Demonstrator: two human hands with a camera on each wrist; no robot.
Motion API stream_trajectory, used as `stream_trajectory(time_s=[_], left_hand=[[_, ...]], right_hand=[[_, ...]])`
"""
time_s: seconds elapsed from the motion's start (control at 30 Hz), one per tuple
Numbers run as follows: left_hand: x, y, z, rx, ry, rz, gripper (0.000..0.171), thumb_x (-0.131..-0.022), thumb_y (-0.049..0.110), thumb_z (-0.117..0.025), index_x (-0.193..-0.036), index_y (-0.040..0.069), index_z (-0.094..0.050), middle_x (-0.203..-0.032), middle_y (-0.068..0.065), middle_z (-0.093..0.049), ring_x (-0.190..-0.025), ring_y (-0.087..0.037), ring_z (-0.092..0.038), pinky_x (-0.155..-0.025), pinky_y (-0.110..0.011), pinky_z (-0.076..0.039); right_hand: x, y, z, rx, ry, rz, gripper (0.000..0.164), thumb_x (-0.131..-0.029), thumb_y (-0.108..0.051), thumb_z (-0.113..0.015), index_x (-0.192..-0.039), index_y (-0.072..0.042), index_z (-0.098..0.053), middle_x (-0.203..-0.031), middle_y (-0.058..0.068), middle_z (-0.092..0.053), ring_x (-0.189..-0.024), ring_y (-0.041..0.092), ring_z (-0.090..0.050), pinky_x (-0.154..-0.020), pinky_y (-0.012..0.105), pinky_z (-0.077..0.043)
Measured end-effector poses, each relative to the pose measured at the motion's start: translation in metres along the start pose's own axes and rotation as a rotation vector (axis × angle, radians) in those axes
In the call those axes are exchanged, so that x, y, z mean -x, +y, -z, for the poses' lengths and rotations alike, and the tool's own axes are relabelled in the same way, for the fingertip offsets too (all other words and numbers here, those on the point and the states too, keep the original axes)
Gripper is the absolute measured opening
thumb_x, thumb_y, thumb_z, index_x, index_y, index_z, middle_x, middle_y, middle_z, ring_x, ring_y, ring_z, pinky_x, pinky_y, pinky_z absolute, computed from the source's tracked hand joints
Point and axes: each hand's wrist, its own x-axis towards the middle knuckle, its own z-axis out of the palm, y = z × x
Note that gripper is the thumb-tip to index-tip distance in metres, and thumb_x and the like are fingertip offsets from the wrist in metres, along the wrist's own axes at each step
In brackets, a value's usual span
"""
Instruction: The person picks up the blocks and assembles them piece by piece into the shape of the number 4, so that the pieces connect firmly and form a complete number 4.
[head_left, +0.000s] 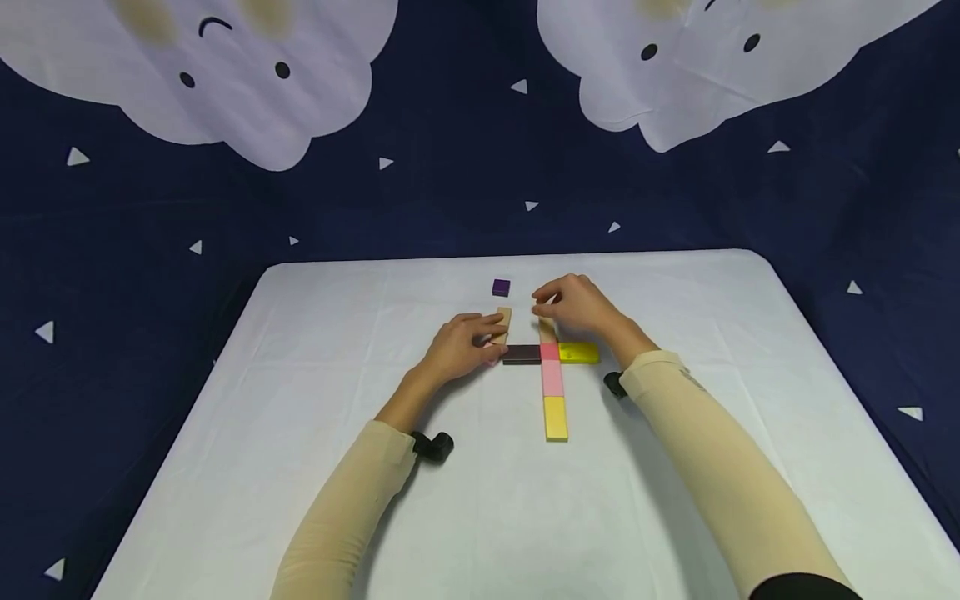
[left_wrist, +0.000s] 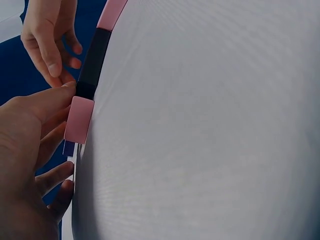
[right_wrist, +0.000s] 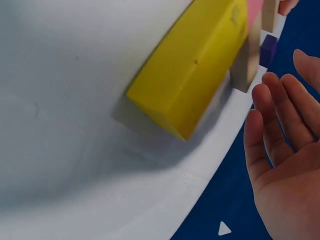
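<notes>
Flat blocks lie in a joined figure on the white table. A dark block (head_left: 522,355) meets a red-pink block (head_left: 550,352), with a yellow block (head_left: 579,353) on its right. Below hang a pink block (head_left: 552,378) and a pale yellow block (head_left: 556,418). My left hand (head_left: 461,343) holds a wooden block (head_left: 505,317) at the figure's left end, thumb near the dark block's end. Beside that thumb is another pink block (left_wrist: 79,120). Close to the far end of a second wooden block (head_left: 547,330) is my right hand (head_left: 576,302), its fingers apart and holding nothing.
A small purple block (head_left: 501,287) sits alone beyond the wooden blocks, near the table's (head_left: 675,500) far edge. A dark blue cloth (head_left: 450,208) with white clouds and triangles hangs behind. Black wrist cameras (head_left: 433,447) stick out at both sleeves.
</notes>
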Motion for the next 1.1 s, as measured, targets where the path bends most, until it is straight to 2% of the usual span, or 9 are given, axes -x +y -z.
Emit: stream_trajectory(time_s=[0.13,0.33,0.67,1.1], left_hand=[[0.000,0.000,0.000,0.005,0.006,-0.011,0.044,-0.086,0.044,-0.070,-0.125,0.026,-0.067,-0.138,0.012,-0.051,-0.130,-0.019,-0.042,-0.106,-0.045,-0.030],[0.001,0.001,0.001,0.007,0.009,-0.017,0.043,-0.085,0.043,-0.070,-0.125,0.027,-0.067,-0.139,0.012,-0.051,-0.130,-0.018,-0.042,-0.106,-0.045,-0.030],[0.002,0.002,-0.001,0.022,0.015,-0.011,0.043,-0.085,0.044,-0.070,-0.125,0.026,-0.067,-0.139,0.013,-0.050,-0.130,-0.018,-0.042,-0.107,-0.045,-0.029],[0.002,0.002,-0.003,0.020,0.033,-0.007,0.042,-0.085,0.044,-0.071,-0.123,0.027,-0.068,-0.138,0.015,-0.051,-0.129,-0.017,-0.043,-0.106,-0.044,-0.030]], right_hand=[[-0.005,0.004,-0.002,0.028,0.008,-0.006,0.037,-0.089,-0.028,-0.068,-0.120,-0.007,-0.069,-0.107,0.006,-0.069,-0.093,0.022,-0.060,-0.082,0.039,-0.049],[-0.012,0.001,-0.002,0.089,0.066,-0.005,0.034,-0.089,-0.026,-0.067,-0.118,-0.007,-0.070,-0.102,0.005,-0.070,-0.089,0.021,-0.060,-0.079,0.040,-0.047],[-0.028,-0.008,-0.005,0.131,0.095,-0.038,0.037,-0.088,-0.029,-0.068,-0.119,-0.008,-0.069,-0.106,0.005,-0.070,-0.099,0.023,-0.058,-0.087,0.042,-0.045],[-0.047,-0.017,-0.015,0.118,0.148,-0.025,0.041,-0.087,-0.032,-0.068,-0.121,-0.009,-0.068,-0.110,0.004,-0.068,-0.107,0.025,-0.057,-0.090,0.044,-0.044]])
